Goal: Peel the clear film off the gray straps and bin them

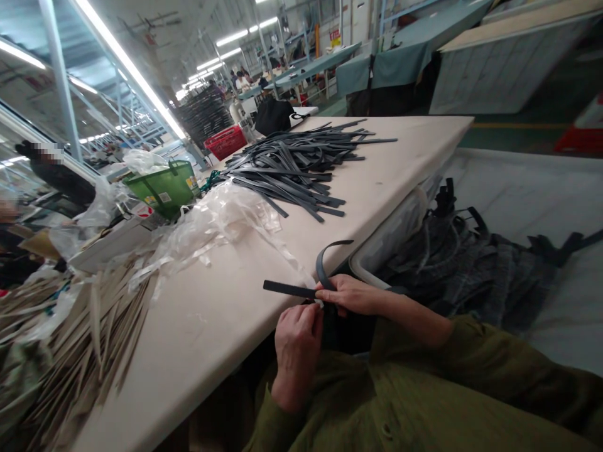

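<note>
Close to the table's near edge, my right hand grips a dark grey fabric strap. One end of the strap points left over the tabletop and another part curls up above my fingers. My left hand is just below, its thumb and fingertips pinched together on a thin white strip, of which only a small bit shows. The two hands nearly touch. Ahead on the table lies a heap of similar dark grey straps, with a tangle of translucent white strips to its left.
Beige fabric strips cover the table's left end, near a green bag. A red basket and a black bag stand behind the heap. On my right is a white bin holding dark straps. Another person is at far left.
</note>
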Demonstrator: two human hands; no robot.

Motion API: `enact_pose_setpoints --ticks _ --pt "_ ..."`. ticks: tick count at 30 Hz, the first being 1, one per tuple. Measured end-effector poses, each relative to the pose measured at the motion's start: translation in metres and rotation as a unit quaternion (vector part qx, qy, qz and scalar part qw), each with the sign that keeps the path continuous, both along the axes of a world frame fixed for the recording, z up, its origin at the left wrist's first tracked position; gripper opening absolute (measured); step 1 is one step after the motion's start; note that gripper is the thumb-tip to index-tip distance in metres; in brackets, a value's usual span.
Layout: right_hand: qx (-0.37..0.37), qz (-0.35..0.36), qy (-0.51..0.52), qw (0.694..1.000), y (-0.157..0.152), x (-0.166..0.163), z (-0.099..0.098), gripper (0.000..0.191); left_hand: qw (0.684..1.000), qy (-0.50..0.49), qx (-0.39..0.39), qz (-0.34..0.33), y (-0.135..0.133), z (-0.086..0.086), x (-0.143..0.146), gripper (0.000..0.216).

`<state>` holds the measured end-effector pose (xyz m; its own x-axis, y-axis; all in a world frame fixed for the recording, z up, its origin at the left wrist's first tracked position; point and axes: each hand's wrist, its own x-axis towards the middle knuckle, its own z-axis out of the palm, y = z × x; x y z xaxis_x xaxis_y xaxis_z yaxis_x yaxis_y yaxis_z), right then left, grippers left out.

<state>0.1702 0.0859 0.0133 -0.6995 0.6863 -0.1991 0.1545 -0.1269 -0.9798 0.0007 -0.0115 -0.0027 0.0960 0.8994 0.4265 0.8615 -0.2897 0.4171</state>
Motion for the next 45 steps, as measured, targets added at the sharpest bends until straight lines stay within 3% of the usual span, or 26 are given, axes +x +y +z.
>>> enact_pose_setpoints --ticks 3,7,10,13,15,18,23,26,29,33,40,45 --pt "0.039 -0.018 -0.025 0.999 -0.001 -0.005 -0.001 0.029 1.000 -0.026 -0.015 -0.003 -0.002 -0.001 0.004 0.016" --pt "0.087 -0.066 -0.033 0.993 0.004 0.000 -0.003 0.030 0.980 -0.153 -0.127 -0.019 -0.013 -0.007 0.009 0.010" --pt "0.110 -0.077 -0.029 0.990 0.007 0.006 -0.002 0.034 0.930 -0.298 -0.216 0.004 -0.015 -0.009 0.011 0.012" --pt "0.119 -0.063 -0.017 0.991 0.004 0.007 0.000 0.039 0.856 -0.444 -0.262 0.037 -0.006 -0.010 0.010 0.024" --pt "0.125 -0.052 -0.011 0.991 0.002 0.007 0.001 0.041 0.809 -0.506 -0.299 0.017 0.004 -0.010 0.009 0.033" --pt "0.136 -0.041 -0.006 0.990 0.000 0.007 0.004 0.042 0.765 -0.538 -0.352 -0.032 0.016 -0.010 0.008 0.037" --pt "0.151 -0.042 -0.006 0.988 0.001 0.011 0.005 0.041 0.761 -0.523 -0.382 -0.050 0.023 -0.004 0.014 0.031" --pt "0.157 -0.057 -0.014 0.986 0.002 0.013 0.004 0.038 0.735 -0.536 -0.412 -0.060 0.023 0.000 0.018 0.032" --pt "0.154 -0.085 -0.015 0.984 0.003 0.016 0.003 0.042 0.707 -0.568 -0.417 -0.054 0.024 0.001 0.022 0.030" --pt "0.155 -0.121 -0.016 0.980 -0.006 0.033 0.009 0.048 0.666 -0.645 -0.371 -0.050 0.031 -0.001 0.026 0.029" --pt "0.190 -0.137 -0.121 0.965 -0.056 0.082 0.015 0.044 0.566 -0.772 -0.288 0.030 0.049 -0.001 0.031 0.039" --pt "0.239 -0.153 -0.208 0.936 -0.081 0.102 0.004 0.038 0.553 -0.786 -0.278 0.015 0.054 0.003 0.036 0.036"
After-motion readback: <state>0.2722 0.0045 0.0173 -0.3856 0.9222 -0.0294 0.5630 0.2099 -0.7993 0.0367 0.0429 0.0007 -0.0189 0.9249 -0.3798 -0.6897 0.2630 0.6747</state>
